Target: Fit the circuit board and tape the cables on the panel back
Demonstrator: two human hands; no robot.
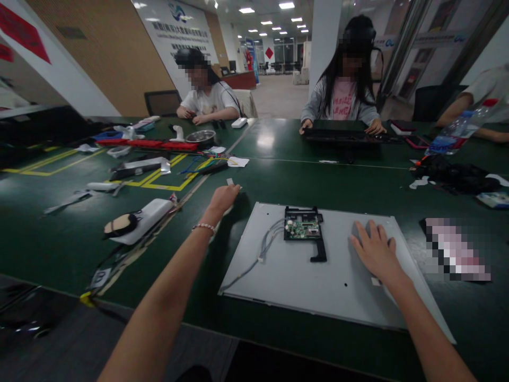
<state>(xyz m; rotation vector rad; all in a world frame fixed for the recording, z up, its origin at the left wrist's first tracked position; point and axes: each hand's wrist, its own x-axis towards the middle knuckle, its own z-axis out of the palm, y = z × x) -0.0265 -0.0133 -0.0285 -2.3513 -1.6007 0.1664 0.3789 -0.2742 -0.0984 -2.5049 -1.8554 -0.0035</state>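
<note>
Viewing by head camera. Panel (294,289) lies flat on the table (338,178), squarely in front of me. On its far half, left of centre: board (303,229) seated in a black bracket (318,254), whose one arm reaches toward the near edge. Cable (262,250) leaves the board's left side and runs slack over the panel to its near left corner.

Right hand (375,252): palm down on the panel's right part, fingers spread, gripping nothing that I can see. A small pale tab (376,281) shows beside the wrist, partly covered.

Left hand (225,197): off the panel, just beyond its left edge, above the table. Fingers curled together, apparently pinching a strip (230,182) whose pale end sticks out past them. Whether more of it is inside the fist I cannot tell.

Step in hand, my judgement: handling the loose strip with the left while the right steadies the panel. Board and bracket untouched by either hand.

Next move, as I read it, calls for keeping the right palm flat and light so the panel does not slide, and for the left to stay clear of the cable, which could snag and tug at the board.
</note>
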